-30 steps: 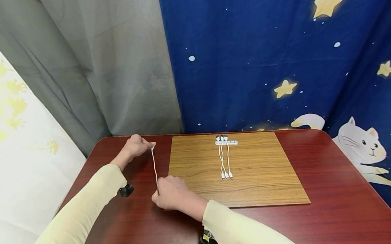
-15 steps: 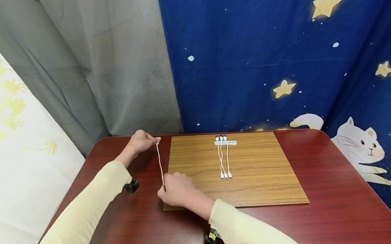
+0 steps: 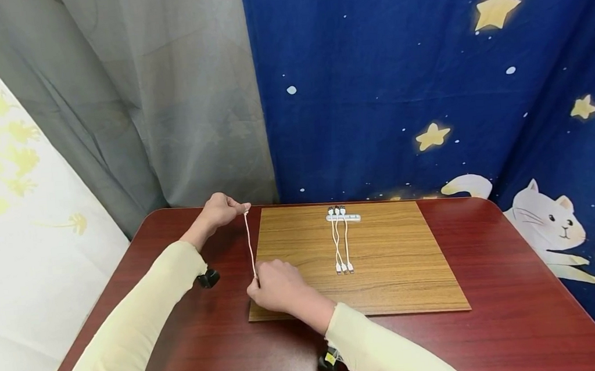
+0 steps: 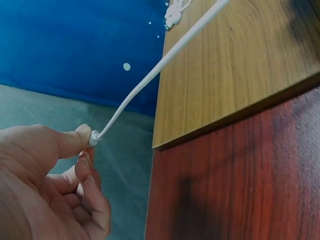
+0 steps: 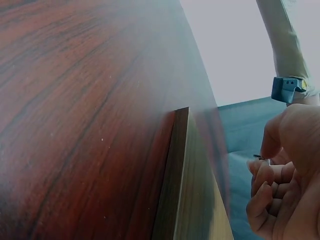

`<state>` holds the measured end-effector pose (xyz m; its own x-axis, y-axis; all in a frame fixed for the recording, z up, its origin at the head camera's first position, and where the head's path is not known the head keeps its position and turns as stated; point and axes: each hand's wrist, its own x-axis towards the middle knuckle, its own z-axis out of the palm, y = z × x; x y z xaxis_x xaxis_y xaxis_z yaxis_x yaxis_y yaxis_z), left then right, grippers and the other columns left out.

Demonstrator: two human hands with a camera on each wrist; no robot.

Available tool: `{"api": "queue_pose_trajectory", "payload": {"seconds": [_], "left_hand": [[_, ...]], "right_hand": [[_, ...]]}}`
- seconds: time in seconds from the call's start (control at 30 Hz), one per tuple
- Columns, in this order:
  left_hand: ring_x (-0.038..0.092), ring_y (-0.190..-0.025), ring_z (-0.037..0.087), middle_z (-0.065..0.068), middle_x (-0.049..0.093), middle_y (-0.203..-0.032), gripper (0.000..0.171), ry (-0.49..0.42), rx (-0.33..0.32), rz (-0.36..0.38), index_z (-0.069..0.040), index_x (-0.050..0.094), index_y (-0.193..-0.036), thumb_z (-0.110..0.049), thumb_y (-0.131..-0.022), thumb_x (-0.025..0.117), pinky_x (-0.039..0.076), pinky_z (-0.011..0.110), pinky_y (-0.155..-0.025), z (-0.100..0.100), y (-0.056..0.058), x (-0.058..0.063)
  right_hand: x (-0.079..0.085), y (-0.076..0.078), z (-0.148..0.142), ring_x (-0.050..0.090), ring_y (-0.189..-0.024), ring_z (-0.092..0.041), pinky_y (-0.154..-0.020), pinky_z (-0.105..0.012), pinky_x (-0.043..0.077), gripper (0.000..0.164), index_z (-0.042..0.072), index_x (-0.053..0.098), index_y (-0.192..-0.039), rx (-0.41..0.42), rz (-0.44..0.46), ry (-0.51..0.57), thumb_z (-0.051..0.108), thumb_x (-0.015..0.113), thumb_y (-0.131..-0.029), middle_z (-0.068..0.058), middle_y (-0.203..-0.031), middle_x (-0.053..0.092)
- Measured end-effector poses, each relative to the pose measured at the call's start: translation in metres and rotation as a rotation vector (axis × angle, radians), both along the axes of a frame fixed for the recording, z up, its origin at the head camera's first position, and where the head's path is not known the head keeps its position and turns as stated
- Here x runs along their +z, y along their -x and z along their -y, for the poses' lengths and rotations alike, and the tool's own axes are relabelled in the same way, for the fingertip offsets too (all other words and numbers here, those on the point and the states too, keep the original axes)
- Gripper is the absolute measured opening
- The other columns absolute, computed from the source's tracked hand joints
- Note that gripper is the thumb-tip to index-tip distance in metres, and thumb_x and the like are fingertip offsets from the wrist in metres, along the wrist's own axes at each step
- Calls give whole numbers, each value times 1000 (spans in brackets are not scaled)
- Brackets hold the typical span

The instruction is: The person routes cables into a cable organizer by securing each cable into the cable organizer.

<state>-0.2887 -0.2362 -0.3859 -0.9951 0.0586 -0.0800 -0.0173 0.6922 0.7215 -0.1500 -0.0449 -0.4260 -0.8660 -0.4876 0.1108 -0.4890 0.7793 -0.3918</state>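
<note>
A short white charging cable [image 3: 250, 241] is stretched between my hands, above the left edge of the wooden board [image 3: 398, 259]. My left hand [image 3: 221, 210] pinches its far end between thumb and forefinger. In the left wrist view, the pale connector [image 4: 94, 138] pokes out of that pinch. Nearer the body, my right hand [image 3: 281, 286] pinches the cable's other end, whose plug is mostly hidden by the fingers. On the board, three white cables [image 3: 346, 243] lie in a white cable clip strip [image 3: 354, 217], with their plugs beyond it. Two of these cables cross.
The board lies on a dark red table [image 3: 499, 286] with rounded far corners. Behind the table hang a grey curtain [image 3: 191, 100] and a blue starry curtain [image 3: 373, 86]. A small black device [image 3: 208, 278] is worn under the left wrist.
Both hands have moved right with the cable held between them, from over the red table to the board's left edge. The left hand is also slightly farther away. The clipped cables stay put.
</note>
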Motion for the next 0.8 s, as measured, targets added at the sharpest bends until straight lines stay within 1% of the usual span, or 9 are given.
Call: {"api": "queue_pose_trajectory", "payload": {"seconds": [0.07, 0.17, 0.27, 0.4, 0.47, 0.53, 0.6, 0.7, 0.8], "left_hand": [[42, -73, 23, 17, 68, -90, 37, -2, -1, 8, -3, 77, -78, -33, -98, 71, 35, 36, -63, -2, 2, 0], [47, -79, 22, 16, 69, -95, 37, -3, -11, 5, 1, 78, -86, -33, -98, 70, 37, 36, -67, -6, 3, 0], [47, -80, 21, 15, 69, -97, 38, -4, -17, 5, 3, 78, -92, -33, -99, 69, 37, 36, -68, -9, 4, 0], [39, -67, 21, 15, 66, -83, 38, -1, -8, 5, 2, 78, -85, -33, -99, 69, 34, 36, -61, -13, 5, -2], [39, -66, 20, 13, 64, -79, 38, 0, -7, 2, 0, 76, -80, -33, -99, 69, 34, 35, -61, -16, 5, -3], [41, -67, 20, 13, 65, -82, 39, -1, -12, -1, -2, 75, -76, -33, -99, 69, 36, 35, -62, -19, 6, -3], [43, -70, 21, 14, 67, -89, 39, -6, -16, 0, -3, 74, -74, -34, -99, 69, 38, 35, -65, -22, 6, -3], [44, -72, 21, 19, 69, -99, 38, -9, -18, 1, -4, 74, -75, -34, -99, 69, 39, 36, -66, -25, 5, -3], [42, -71, 21, 23, 68, -103, 39, -15, -13, 9, -2, 74, -77, -34, -98, 69, 38, 36, -66, -28, 5, -3]], "right_hand": [[0, -1, -2, 58, -61, -21, -52, -38, 46, 17, 19, 52, -71, -1, -1, 0, 23, 62, -85, 1, -64, 53], [1, -1, -4, 59, -62, -23, -53, -38, 47, 18, 18, 52, -72, -4, -10, -3, 23, 62, -86, 0, -65, 54], [0, -1, -6, 61, -63, -25, -53, -39, 47, 18, 17, 52, -72, -13, -20, -8, 23, 62, -86, -2, -66, 56], [-1, 0, -9, 61, -63, -26, -53, -40, 47, 18, 17, 52, -72, -28, -24, -13, 23, 62, -85, -3, -68, 57], [-1, 0, -11, 61, -63, -26, -53, -40, 47, 18, 17, 52, -72, -36, -23, -17, 23, 62, -86, -3, -68, 57], [-1, 0, -12, 61, -63, -26, -53, -41, 47, 18, 17, 52, -72, -41, -27, -22, 23, 62, -86, -4, -68, 57], [-1, 0, -14, 61, -62, -25, -53, -41, 47, 18, 17, 52, -73, -43, -29, -25, 23, 62, -86, -4, -68, 56], [-1, 1, -15, 59, -61, -25, -53, -41, 47, 18, 17, 52, -73, -47, -28, -21, 23, 62, -86, -4, -67, 55], [-1, 2, -17, 58, -60, -24, -52, -41, 46, 18, 18, 51, -72, -47, -26, -17, 23, 62, -86, -2, -66, 54]]}}
